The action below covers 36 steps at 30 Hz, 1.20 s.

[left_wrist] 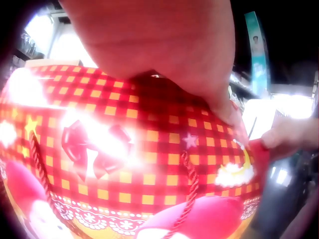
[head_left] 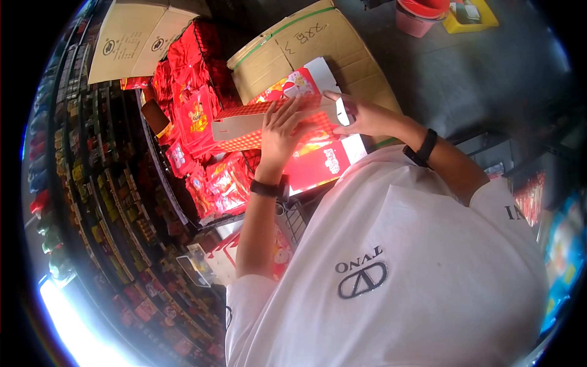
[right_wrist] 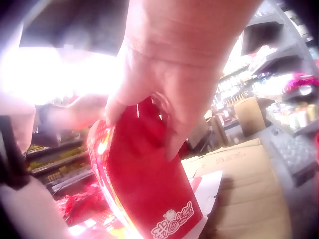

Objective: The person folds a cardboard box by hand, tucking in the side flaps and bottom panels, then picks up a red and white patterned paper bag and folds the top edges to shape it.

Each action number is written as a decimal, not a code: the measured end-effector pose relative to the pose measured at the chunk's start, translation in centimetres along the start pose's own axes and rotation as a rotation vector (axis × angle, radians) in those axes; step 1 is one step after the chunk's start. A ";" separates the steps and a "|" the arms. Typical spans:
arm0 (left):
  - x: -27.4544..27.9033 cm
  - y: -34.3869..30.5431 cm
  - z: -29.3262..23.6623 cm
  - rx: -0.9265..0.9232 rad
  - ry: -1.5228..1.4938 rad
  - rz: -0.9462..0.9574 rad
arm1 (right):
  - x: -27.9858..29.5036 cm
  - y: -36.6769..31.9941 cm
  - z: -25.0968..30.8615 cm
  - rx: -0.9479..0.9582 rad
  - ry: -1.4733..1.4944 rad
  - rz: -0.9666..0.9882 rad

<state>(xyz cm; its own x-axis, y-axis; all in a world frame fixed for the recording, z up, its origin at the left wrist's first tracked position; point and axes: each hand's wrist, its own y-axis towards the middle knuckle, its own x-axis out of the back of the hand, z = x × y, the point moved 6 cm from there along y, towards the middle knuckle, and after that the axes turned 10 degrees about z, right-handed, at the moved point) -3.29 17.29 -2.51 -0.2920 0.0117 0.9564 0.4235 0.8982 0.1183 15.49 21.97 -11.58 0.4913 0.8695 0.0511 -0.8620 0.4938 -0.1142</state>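
A gift box [head_left: 241,140] of red-and-yellow gingham card, with pale inner flaps, is held level above other cartons. My left hand [head_left: 282,129] lies over its top, fingers extended across the card. The left wrist view shows the printed front [left_wrist: 149,169] with a bow, a twisted red cord [left_wrist: 189,194] and pink figures. At the box's right end, my right hand [head_left: 370,117] grips the card between thumb and fingers. In the right wrist view those fingers bend over the upper edge of the plain red side panel [right_wrist: 154,174], which bears white lettering.
Beneath lie a red printed carton [head_left: 315,168] and a large brown cardboard box [head_left: 306,43]. Red packets [head_left: 195,119] fill a black-rimmed bin at left, beside shelves of goods [head_left: 116,202]. A red basin [head_left: 422,15] and yellow tray [head_left: 471,21] stand on the floor.
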 end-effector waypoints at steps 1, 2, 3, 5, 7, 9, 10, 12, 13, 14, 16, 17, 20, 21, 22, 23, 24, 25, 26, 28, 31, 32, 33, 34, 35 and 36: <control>0.1 -0.1 0.2 -0.008 0.028 0.000 | -0.1 0.1 0.0 0.008 0.009 0.007; 0.2 -0.2 0.2 -0.016 0.057 0.000 | 0.0 0.0 0.0 -0.005 -0.024 0.001; 0.1 -0.2 0.4 -0.013 0.031 0.003 | 0.1 -0.1 1.0 -0.016 -0.058 -0.004; -0.3 0.0 0.6 -0.004 -0.024 0.009 | 0.0 -0.1 1.4 -0.053 -0.057 -0.003; -0.9 -0.3 1.0 -0.015 -0.033 -0.007 | 0.2 0.0 1.1 -0.087 -0.013 -0.005; -1.2 -0.2 1.0 -0.030 -0.018 -0.012 | 0.3 0.0 0.7 -0.088 -0.011 -0.026; -1.3 -0.3 0.9 -0.037 0.001 -0.008 | 0.3 0.0 0.5 -0.077 -0.036 -0.037; -1.2 -0.5 0.8 -0.014 -0.006 0.009 | 0.3 0.0 0.4 -0.054 -0.101 -0.056; -1.2 -0.5 0.7 0.016 -0.034 0.021 | 0.2 0.0 0.3 -0.041 -0.142 -0.064; -1.2 -0.6 0.7 0.046 -0.062 0.033 | 0.1 0.0 0.1 -0.034 -0.119 -0.066; -1.5 -0.6 0.8 0.030 -0.085 0.001 | 0.0 0.1 -0.3 -0.043 -0.053 -0.058; -1.5 -0.6 0.9 0.024 -0.096 -0.015 | 0.0 0.1 -0.5 -0.059 -0.010 -0.049; -1.6 -0.4 0.5 -0.032 -0.093 -0.060 | -0.1 -0.1 -0.3 -0.124 0.086 -0.015; -1.9 -0.5 0.6 -0.028 -0.100 -0.063 | 0.0 -0.1 -0.5 -0.107 0.055 -0.019; -2.2 -0.6 0.9 -0.024 -0.106 -0.066 | 0.0 -0.1 -0.6 -0.102 0.031 -0.017; -2.5 -0.8 1.1 -0.020 -0.113 -0.069 | -0.1 -0.1 -0.7 -0.097 0.007 -0.015; -2.5 -0.9 1.2 0.050 -0.164 -0.082 | 0.0 -0.1 -0.8 -0.105 -0.011 -0.008; -2.6 -1.1 1.2 0.120 -0.216 -0.096 | -0.1 -0.1 -0.8 -0.113 0.004 0.000; -2.7 -1.2 1.3 0.190 -0.268 -0.111 | -0.1 -0.1 -0.9 -0.121 0.018 0.007; -2.2 -0.5 0.7 0.178 -0.231 -0.125 | -0.2 -0.2 -0.7 -0.138 0.112 0.026; -1.2 0.5 -0.3 0.067 -0.135 -0.144 | 0.1 -0.1 -0.4 -0.062 0.118 -0.045; -1.1 0.6 -0.7 0.015 -0.096 -0.149 | 0.3 -0.1 -0.6 -0.022 0.126 -0.081; -1.1 0.6 -0.6 0.045 -0.092 -0.173 | 0.3 0.3 -0.7 0.041 0.144 -0.140; -1.3 0.5 -0.8 0.076 -0.088 -0.198 | 0.7 0.2 -1.3 0.018 0.123 -0.166; -1.6 0.5 -1.1 0.107 -0.086 -0.223 | 1.0 0.0 -1.8 -0.005 0.101 -0.192; -1.9 0.4 -1.4 0.179 -0.053 -0.207 | 1.6 -0.9 0.8 -0.115 0.041 -0.191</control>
<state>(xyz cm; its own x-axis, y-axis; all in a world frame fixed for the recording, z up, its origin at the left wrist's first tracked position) -1.39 17.03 -3.88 -0.4027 -0.1615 0.9010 0.1931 0.9472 0.2561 16.92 22.98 -10.60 0.6506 0.7582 0.0427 -0.7345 0.6425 -0.2185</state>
